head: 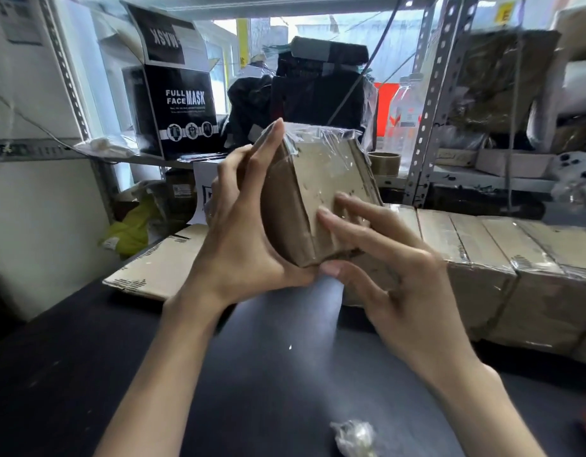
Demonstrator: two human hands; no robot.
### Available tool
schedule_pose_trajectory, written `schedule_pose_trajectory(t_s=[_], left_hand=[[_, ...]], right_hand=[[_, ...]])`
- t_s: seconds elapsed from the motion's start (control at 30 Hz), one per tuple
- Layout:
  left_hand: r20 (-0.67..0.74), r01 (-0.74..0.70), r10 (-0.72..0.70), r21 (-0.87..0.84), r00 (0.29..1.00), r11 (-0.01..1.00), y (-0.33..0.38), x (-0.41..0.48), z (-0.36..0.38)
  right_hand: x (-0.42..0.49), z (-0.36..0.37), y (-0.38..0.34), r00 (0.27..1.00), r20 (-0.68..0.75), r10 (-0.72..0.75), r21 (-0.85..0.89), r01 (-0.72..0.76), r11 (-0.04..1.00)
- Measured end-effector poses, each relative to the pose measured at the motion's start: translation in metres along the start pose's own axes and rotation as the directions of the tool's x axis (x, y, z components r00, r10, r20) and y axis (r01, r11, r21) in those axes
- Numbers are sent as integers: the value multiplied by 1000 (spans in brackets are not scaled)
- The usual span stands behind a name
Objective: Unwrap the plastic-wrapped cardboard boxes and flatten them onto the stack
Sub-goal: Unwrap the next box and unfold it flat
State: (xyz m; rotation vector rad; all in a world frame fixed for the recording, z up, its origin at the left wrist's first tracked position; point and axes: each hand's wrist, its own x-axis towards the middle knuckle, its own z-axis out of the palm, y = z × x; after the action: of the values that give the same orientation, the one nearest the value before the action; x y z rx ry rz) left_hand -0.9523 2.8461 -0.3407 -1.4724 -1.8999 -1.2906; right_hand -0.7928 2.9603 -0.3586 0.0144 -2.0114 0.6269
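Low and left of the bundle, flat card (153,268) lies on the dark table (87,374); up and left of the bundle a black mask box (182,117) stands on a shelf; my left hand (238,232) grasps the bundle (321,196) by its left side, fingers running up that edge and thumb hooked beneath its lower corner, so it hangs tilted in the air above the table, film (331,135) still on it; under the bundle, near me, a wad (354,437) of clear plastic lies on the table; my right hand (393,268) is spread and loose, fingertips touching the bundle's front, thumb at its lower corner, gripping nothing; right of the bundle a row of wrapped boxes (515,258) sits on the table.
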Motion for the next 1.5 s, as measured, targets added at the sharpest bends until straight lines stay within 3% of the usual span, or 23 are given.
schedule_pose_trajectory(t_s=[0.1, 0.23, 0.4, 0.53, 0.7, 0.83, 1.0, 1.13, 1.27, 1.5], left_hand=[[32, 25, -28, 76, 999, 997, 3, 0, -2], [47, 42, -46, 64, 998, 997, -1, -2, -3], [59, 72, -62, -179, 996, 981, -8, -3, -8], [1, 30, -30, -172, 1000, 985, -16, -11, -4], [-84, 151, -168, -172, 982, 973, -25, -56, -7], [-139, 190, -196, -56, 971, 980, -21, -80, -18], [-114, 257, -261, -49, 958, 965, -13, -108, -27], [-43, 314, -316, -44, 948, 948, 3, -114, -34], [45, 290, -290, 11, 956, 957, 24, -117, -42], [277, 327, -285, -117, 917, 938, 44, -119, -70]], right_hand=[[-4, 5, 0, 992, -129, -13, 48, 19, 999], [-5, 8, -7, 992, -129, 1, 40, 4, 999], [0, -1, -5, 974, -211, 87, -114, -113, 987], [0, 1, 4, 972, -183, 146, -61, -159, 985], [-5, 18, -4, 975, -88, 204, 96, -196, 976], [-11, 38, -12, 968, -27, 249, 156, -242, 958], [-10, 34, -18, 958, 145, 248, 112, -265, 958], [-6, 14, -41, 967, 226, 121, 13, -127, 992], [-24, 3, -79, 951, 308, -29, 87, 2, 996], [-58, -2, -94, 957, 203, -208, 112, 189, 976]])
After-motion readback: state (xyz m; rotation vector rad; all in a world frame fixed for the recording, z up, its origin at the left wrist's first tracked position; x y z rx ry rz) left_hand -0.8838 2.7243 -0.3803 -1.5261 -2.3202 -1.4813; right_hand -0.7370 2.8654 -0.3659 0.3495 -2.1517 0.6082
